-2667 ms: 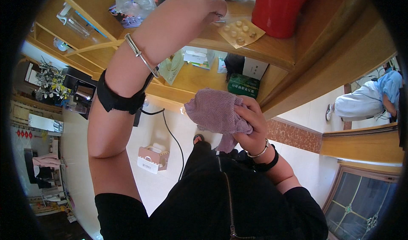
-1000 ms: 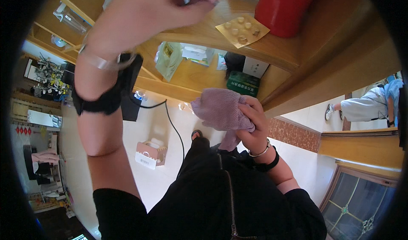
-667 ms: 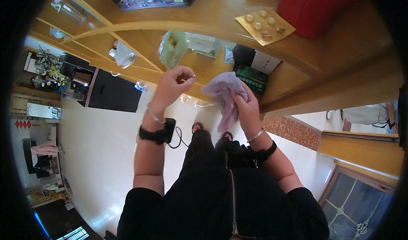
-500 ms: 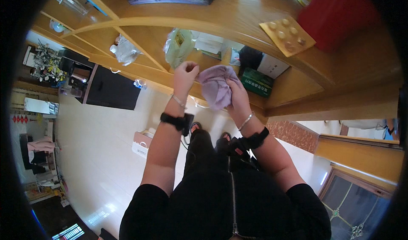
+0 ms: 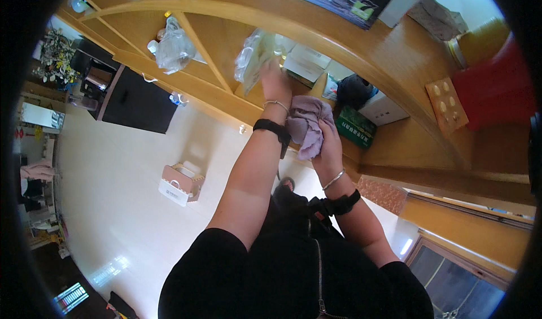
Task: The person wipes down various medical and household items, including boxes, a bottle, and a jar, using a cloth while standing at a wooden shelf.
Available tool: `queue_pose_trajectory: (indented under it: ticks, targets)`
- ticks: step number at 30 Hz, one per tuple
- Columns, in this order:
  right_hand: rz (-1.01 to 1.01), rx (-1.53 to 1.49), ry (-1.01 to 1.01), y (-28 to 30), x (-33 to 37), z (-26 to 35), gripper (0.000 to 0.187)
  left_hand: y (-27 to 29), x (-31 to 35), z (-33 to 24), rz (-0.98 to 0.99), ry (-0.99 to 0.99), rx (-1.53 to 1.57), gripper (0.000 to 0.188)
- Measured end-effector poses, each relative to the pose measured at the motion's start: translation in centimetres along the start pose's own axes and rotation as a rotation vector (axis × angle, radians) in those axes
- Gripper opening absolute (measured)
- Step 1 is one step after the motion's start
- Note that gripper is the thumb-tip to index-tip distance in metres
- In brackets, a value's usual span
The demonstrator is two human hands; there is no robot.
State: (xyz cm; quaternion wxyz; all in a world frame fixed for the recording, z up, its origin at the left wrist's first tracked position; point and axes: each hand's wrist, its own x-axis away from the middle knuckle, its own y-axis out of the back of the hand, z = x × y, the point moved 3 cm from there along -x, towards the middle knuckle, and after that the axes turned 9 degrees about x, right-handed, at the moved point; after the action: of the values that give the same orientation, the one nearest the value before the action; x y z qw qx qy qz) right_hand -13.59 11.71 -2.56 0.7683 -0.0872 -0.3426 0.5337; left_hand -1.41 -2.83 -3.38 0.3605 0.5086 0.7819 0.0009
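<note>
In my right hand [image 5: 329, 148] a crumpled mauve cloth [image 5: 309, 126] is gripped, just in front of the cabinet shelf. My left hand [image 5: 275, 81] reaches into the shelf compartment, beside a pale greenish clear plastic bag [image 5: 252, 64]. Motion blurs its fingers, so I cannot make out whether they grip the bag. Behind that hand lies a white box [image 5: 306, 63]. A green box [image 5: 355, 127] sits to the right of the cloth, with a dark bundle [image 5: 355, 90] and another white box [image 5: 386, 109] behind it.
A wooden divider [image 5: 204, 53] separates this compartment from one holding another clear plastic bag [image 5: 175, 50]. On the upper shelf, a pill blister pack [image 5: 446, 105] leans by a red object [image 5: 497, 87]. An open cardboard carton [image 5: 182, 183] stands on the floor at left.
My left hand has moved forward and right, from beside the cloth into the compartment by the plastic bag. The cloth stays in my right hand. The view has shifted.
</note>
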Motion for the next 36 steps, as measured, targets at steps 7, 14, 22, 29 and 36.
queue_pose_trajectory:
  ticks: [7, 14, 22, 29, 36]
  targets:
    - [-0.047, 0.029, 0.008, 1.7, 1.2, 0.6, 0.028, 1.7, 1.0, -1.0, 0.143, 0.112, 0.171, 0.042]
    - [0.045, 0.167, -0.027, 2.4, 3.2, 1.3, 0.034, 2.5, 3.3, 0.4, 0.348, -0.028, -0.06, 0.042]
    - [0.249, 0.25, -0.124, 5.6, 6.1, 2.3, 0.041, 3.1, 5.6, -5.8, 0.674, -0.136, 0.234, 0.023]
    - [0.146, 0.284, -0.038, 6.5, 8.0, 3.8, 0.043, -1.0, 4.2, -8.8, 0.653, -0.087, 0.357, 0.04]
    - [0.135, 0.265, -0.021, 7.9, 9.0, 3.4, 0.04, -5.2, 3.0, -11.2, 0.64, -0.14, 0.405, 0.056]
